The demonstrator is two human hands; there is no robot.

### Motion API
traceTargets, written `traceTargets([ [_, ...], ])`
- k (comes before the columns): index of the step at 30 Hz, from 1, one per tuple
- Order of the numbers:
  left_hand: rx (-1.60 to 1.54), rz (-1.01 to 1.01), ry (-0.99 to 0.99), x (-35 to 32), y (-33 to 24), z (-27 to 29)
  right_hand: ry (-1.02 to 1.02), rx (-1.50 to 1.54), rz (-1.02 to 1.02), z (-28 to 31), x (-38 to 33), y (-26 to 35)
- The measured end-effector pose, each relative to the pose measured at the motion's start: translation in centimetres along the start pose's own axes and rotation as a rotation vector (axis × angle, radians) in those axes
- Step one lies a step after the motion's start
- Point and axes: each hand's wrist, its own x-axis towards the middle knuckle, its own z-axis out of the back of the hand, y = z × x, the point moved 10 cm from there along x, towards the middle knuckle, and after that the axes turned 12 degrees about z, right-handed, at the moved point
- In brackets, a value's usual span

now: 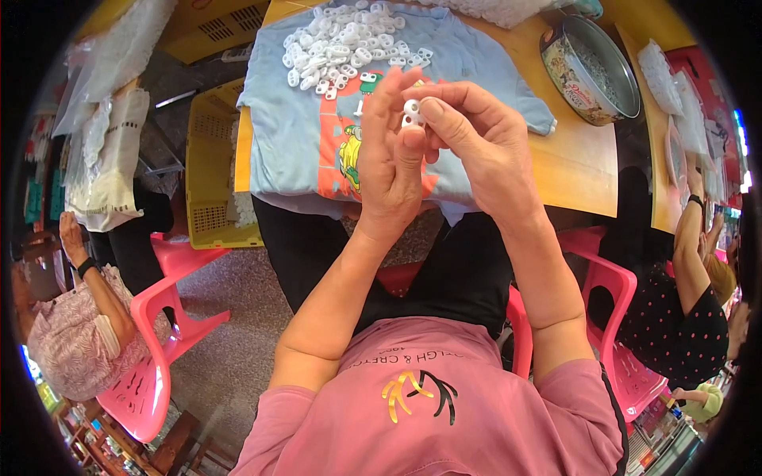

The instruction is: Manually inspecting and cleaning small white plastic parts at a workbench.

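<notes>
Both my hands are raised together above the table's near edge. My left hand (390,163) has its fingers up and its thumb closed on a small white two-holed plastic piece (408,121). My right hand (486,143) pinches a small white part between thumb and fingers at the same spot; whether it is a separate part I cannot tell. A heap of similar white oval pieces (337,44) lies beyond, on a light blue printed shirt (278,119) spread over the table. A few pieces lie loose at the heap's near side.
A round tin (553,67) holding many small metallic-looking bits stands on the wooden table (583,163) at the right. Yellow crates (218,186) are on the left. Other people sit on both sides, with pink chairs (147,389) beside me. Plastic bags (107,159) lie on the left table.
</notes>
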Motion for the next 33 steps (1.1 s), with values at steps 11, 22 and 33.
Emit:
traceTargets([
  [11, 0.041, 0.033, 0.169, -0.2, 0.5, -0.3, 0.042, 0.051, 0.007, -0.4, -0.3, 0.4],
  [22, -0.168, 0.047, 0.286, -0.1, 0.5, -0.9, 0.102, -0.018, 0.049, -0.4, -0.5, 1.6],
  [33, -0.253, 0.119, 0.199, 0.4, 1.6, -0.8, 0.012, -0.068, 0.089, -1.0, -0.2, 1.2],
])
